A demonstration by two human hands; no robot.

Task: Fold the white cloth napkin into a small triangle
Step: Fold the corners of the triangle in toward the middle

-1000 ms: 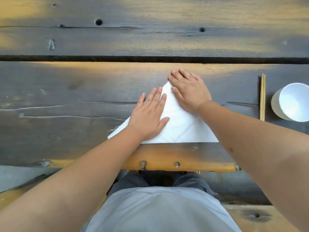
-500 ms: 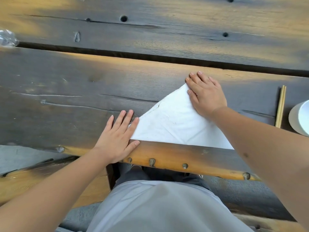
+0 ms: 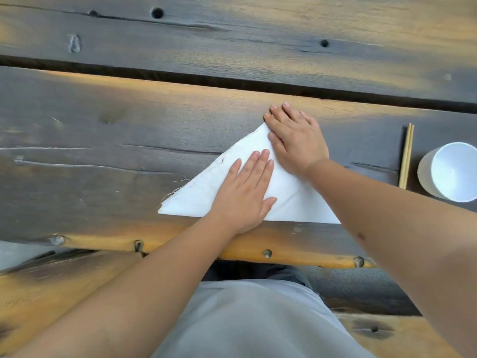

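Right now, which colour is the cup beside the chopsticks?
The cup is white, inside and outside, shown best in the head view.

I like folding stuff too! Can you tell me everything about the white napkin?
The white cloth napkin is folded into a flat triangle, its long edge lying along the near side of the dark wooden table. Loose threads fray from its left edge. The left hand presses flat on its middle; the right hand covers its top point.
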